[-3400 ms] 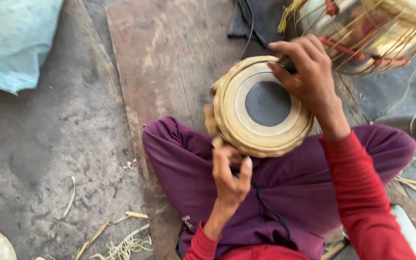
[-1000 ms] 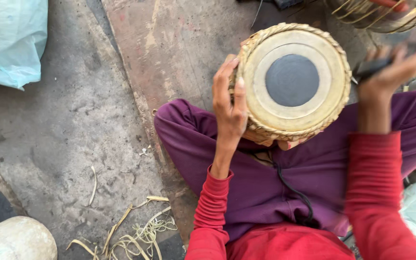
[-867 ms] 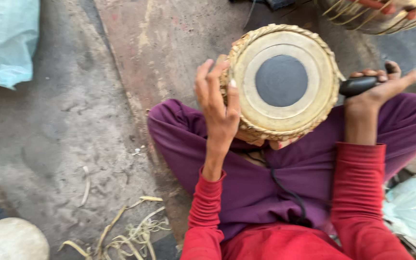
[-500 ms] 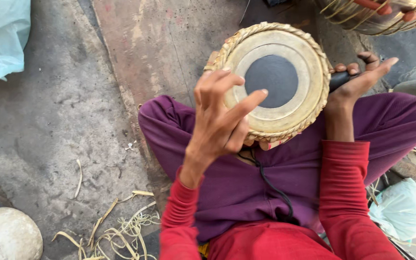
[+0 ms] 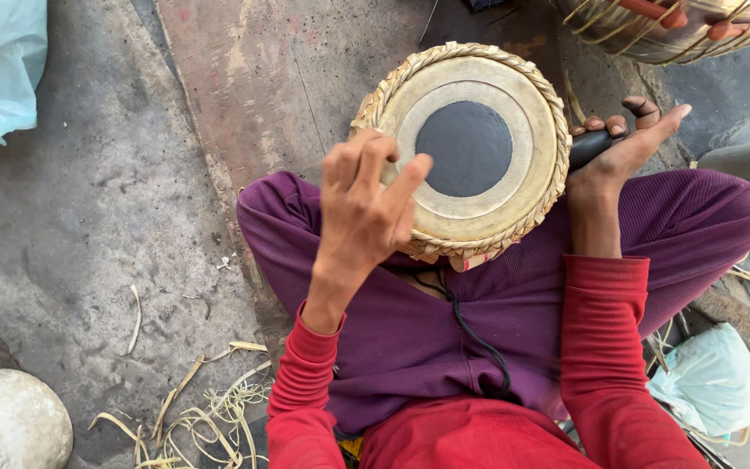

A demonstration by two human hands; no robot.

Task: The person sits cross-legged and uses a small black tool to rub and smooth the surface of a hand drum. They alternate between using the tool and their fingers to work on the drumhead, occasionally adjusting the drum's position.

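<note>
**Hide drum head faces up between two hands**

Pale hide with a black centre disc, the drum (image 5: pixel 470 152) rests on the seated person's purple lap, skin facing upward. Just left of its rim, the left hand (image 5: pixel 366 204) hovers with fingers loosely spread, holding nothing. At the right edge, the right hand (image 5: pixel 622 148) grips a dark tool handle (image 5: pixel 590 148). Worn concrete floor (image 5: pixel 88 217) and straw scraps (image 5: pixel 193 408) surround them.
</note>
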